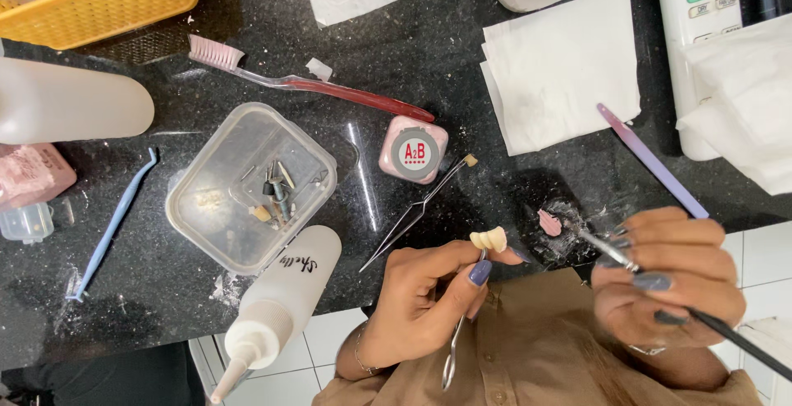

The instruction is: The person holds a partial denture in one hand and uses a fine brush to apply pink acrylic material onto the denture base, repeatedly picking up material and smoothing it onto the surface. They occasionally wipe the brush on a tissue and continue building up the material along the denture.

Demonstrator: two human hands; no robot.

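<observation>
Left hand (429, 299), lower centre, grips a clamp (456, 344) carrying a tooth bridge (488, 239). Right hand (668, 278), lower right, grasps a brush (652, 278), its tip at pink paste (549, 223) on the black bench (429, 59). Tweezers (417, 212) lie left of the bridge.
</observation>
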